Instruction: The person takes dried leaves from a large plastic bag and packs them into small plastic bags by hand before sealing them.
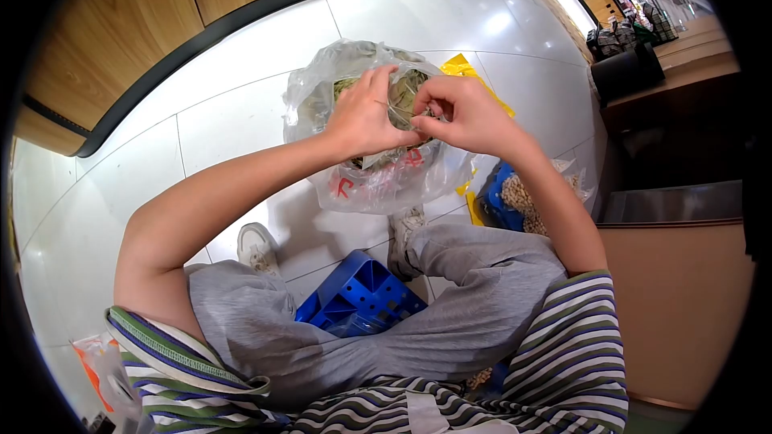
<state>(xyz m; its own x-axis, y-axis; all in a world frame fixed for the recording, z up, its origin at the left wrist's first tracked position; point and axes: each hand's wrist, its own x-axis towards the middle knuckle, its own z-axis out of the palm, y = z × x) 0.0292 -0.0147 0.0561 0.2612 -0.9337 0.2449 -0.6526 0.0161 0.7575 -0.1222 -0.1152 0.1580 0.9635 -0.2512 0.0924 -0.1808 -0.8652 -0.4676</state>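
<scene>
A clear plastic bag (362, 185) with red marks on its front stands open on the floor, holding dried greenish-brown plant material (412, 88). My left hand (368, 116) is over the bag's left side, fingers spread and thumb stretched toward the right hand. On the right side of the opening, my right hand (462, 116) has its fingers curled together in a pinch close to the left thumb. Thin stalks show between the hands; what the right fingertips hold is too small to make out.
A blue plastic crate (362, 293) lies between my legs. To the right are a yellow bag (462, 68) and a blue container with pale, nut-like pieces (519, 197). Wooden cabinets (121, 24) line the upper left; a brown box (675, 305) stands at the right.
</scene>
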